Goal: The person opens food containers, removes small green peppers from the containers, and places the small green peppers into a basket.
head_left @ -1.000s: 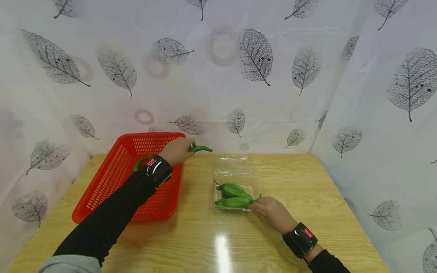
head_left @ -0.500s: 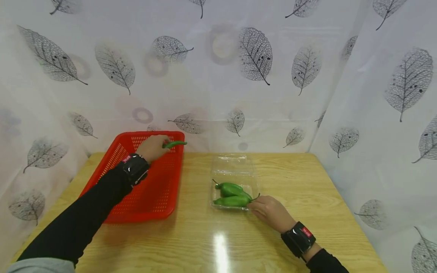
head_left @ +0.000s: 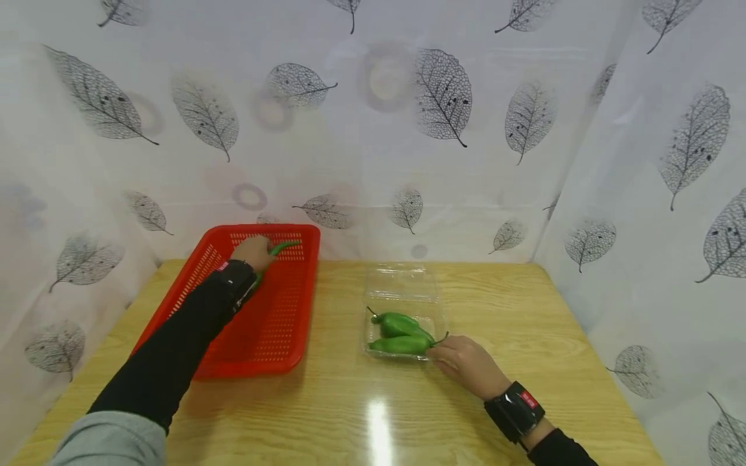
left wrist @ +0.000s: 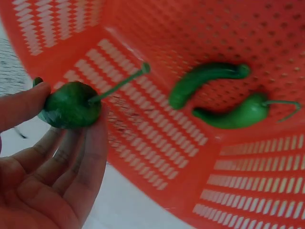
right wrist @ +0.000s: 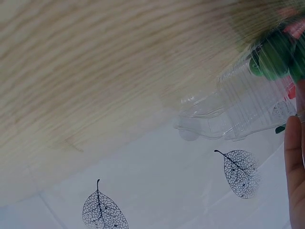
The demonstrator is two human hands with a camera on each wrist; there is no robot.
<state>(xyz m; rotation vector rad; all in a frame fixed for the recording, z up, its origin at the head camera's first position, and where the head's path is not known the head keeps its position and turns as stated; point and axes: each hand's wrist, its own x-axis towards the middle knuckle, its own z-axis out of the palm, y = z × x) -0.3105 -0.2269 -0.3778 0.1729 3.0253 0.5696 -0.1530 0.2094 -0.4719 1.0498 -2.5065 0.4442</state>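
My left hand (head_left: 254,251) is over the far part of the red plastic basket (head_left: 313,298). It pinches a green pepper (left wrist: 71,106) between thumb and fingertips, the stem pointing away from the palm in the left wrist view. Inside the basket lie a curved green pepper (left wrist: 202,81) and a second one (left wrist: 238,113) with a bent stem. At the middle of the table, my right hand (head_left: 466,366) grips the near right corner of a clear plastic box (head_left: 384,355). Two green peppers (head_left: 402,344) lie side by side in that box, one stem reaching over my fingers.
The clear lid (head_left: 402,283) of the box is folded back, away from me. A wooden table (head_left: 326,414) carries both containers. Behind and at the sides hangs a pale curtain (head_left: 350,142) printed with dark leaves, close to the table's far edge.
My left hand has moved left with its pepper, from beyond the basket's right rim to over the basket. The right hand and the box have stayed in place.
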